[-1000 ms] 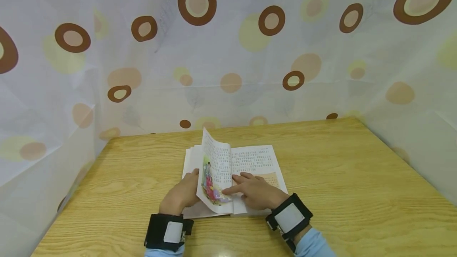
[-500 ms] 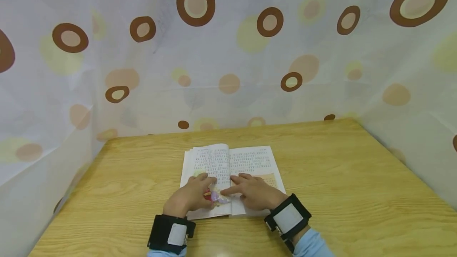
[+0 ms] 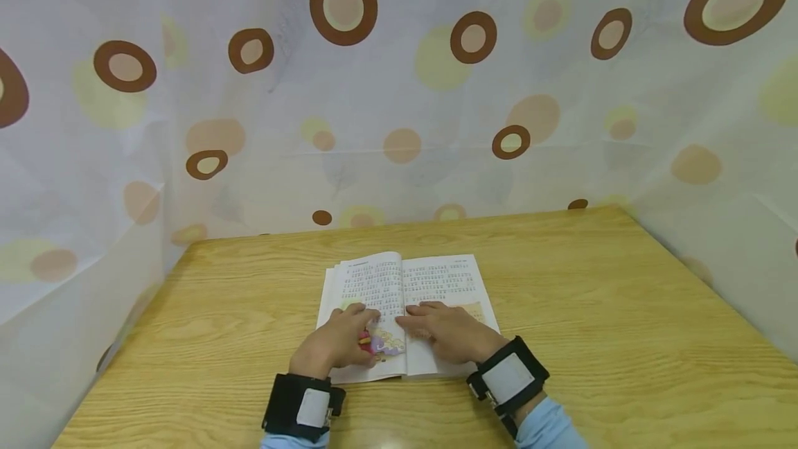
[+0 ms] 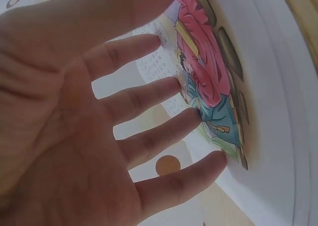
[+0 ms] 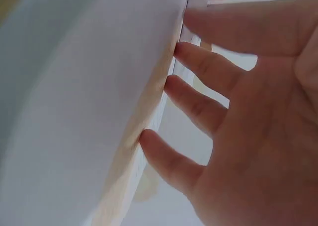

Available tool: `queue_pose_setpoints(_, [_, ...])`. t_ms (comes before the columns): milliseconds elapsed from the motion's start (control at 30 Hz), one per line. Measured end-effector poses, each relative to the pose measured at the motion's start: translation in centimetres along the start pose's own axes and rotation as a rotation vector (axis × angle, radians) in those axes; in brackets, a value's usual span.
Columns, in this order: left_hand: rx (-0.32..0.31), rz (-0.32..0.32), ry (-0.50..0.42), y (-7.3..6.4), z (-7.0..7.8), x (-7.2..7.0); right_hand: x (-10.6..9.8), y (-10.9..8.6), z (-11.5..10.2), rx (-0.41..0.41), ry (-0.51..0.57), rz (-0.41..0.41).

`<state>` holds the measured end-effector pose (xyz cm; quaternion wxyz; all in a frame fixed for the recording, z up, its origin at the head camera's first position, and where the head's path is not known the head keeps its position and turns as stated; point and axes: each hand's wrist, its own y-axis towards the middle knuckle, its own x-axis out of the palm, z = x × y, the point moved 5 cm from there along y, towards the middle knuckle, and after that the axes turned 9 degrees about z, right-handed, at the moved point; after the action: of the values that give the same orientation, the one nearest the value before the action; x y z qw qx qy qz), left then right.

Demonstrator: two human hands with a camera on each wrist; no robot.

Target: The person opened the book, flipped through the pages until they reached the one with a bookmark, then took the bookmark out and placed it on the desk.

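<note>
Open book (image 3: pixel 394 303) lies flat near the middle of the wood-grain tabletop (image 3: pixel 561 283), both pages facing up, the left side showing a stack of several stepped leaf edges. Left hand (image 3: pixel 340 339) palm down over the lower part of the left page (image 3: pixel 370 283); grip relaxed, fingers spread, nothing held. In the left wrist view its fingertips meet the paper along a colour illustration (image 4: pixel 206 62), a figure in red and teal, with lines of small print beyond. Right hand (image 3: pixel 451 333) over the right page (image 3: pixel 439 279), fingers reaching toward the centre fold; grip likewise loose, fingers extended, tips resting on paper. A tan panel (image 3: pixel 472 311) shows just past that hand. The two hands sit near each other, apart, with the fold between them. Black wristbands (image 3: pixel 280 404), each with a pale patch, on both wrists; light blue sleeves (image 3: pixel 548 427) below. White sheeting (image 3: pixel 374 82) printed with brown rings and pale yellow and peach spots stands behind the tabletop and along its sides.
</note>
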<state>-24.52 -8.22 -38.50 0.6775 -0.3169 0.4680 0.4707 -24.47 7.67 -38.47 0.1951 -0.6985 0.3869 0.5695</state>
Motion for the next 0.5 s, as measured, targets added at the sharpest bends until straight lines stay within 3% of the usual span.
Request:
queue_pose_setpoints(267, [-0.021,-0.002,-0.010,0.1,0.2,-0.2,-1.4,-1.3,4.3,0.205,-0.008,0.010])
queue_pose_setpoints(500, [-0.022,-0.013,-0.017,0.0,0.1,-0.2,-1.9,-2.4,7.3,0.293,0.030,0.022])
